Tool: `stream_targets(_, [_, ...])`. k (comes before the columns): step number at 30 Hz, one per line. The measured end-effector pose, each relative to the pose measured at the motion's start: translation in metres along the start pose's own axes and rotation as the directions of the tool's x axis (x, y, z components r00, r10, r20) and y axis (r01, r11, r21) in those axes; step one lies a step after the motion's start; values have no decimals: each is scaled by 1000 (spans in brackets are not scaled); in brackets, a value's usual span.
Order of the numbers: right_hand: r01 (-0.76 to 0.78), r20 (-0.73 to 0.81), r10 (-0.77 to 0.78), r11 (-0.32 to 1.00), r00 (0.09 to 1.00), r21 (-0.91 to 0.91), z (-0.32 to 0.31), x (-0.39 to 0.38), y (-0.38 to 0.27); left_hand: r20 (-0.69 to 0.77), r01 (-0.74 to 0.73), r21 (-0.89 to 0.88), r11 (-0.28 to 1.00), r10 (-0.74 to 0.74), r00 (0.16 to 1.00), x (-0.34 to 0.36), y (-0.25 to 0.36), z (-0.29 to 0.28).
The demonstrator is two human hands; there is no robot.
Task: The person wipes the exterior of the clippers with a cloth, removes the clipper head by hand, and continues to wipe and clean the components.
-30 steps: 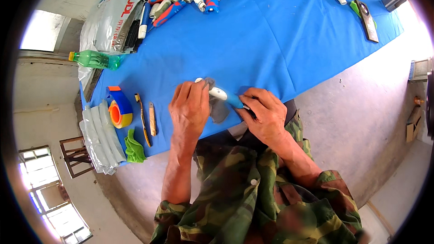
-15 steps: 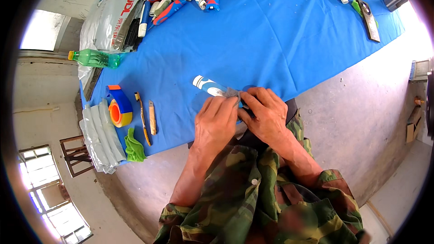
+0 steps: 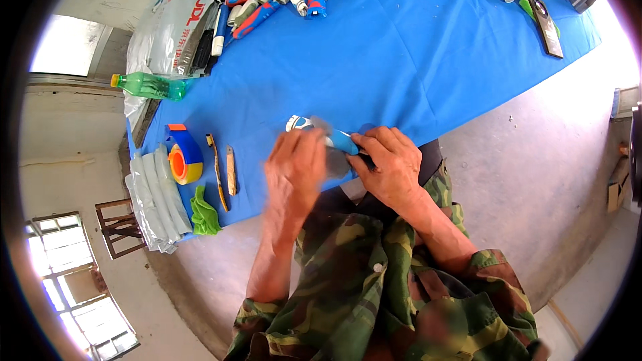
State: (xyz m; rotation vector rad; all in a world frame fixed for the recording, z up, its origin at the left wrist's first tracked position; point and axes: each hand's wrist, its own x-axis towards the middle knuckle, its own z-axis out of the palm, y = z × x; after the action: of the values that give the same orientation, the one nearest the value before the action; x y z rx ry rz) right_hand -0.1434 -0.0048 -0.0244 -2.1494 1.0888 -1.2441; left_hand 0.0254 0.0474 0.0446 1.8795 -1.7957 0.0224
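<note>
In the head view, the blue-and-white handle (image 3: 344, 142) slanted between both hands above the near edge of the blue-covered surface (image 3: 348, 60), its white end toward ten o'clock, its blue end toward four. The right hand (image 3: 388, 166) had its fingers closed on the blue end. The left hand (image 3: 294, 164) (smeared by motion blur) had its fingers curled over the handle's upper part with a grey cloth (image 3: 336, 164); how tightly, one could not tell. From the handle, a tape roll (image 3: 192, 172) lay at nine o'clock, a green cloth (image 3: 204, 212) at eight, a green bottle (image 3: 150, 85) near ten and a phone (image 3: 547, 30) at two.
</note>
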Motion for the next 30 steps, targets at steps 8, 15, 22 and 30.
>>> stream_targets(8, [-12,-3,12,999,1000,39,4,-4,2,51,-71,43,997,69,996,-8,20,17])
stream_targets(15, [0,-11,1,998,1000,70,1,-2,-1,33,-79,50,996,77,996,9,11,16])
stream_targets(22, [11,-21,-10,999,1000,33,-1,-1,0,83,-34,-81,996,41,996,-7,27,15])
stream_targets(30, [-2,18,1,999,1000,40,-1,-3,2,268,-17,83,996,-6,963,24,20,17])
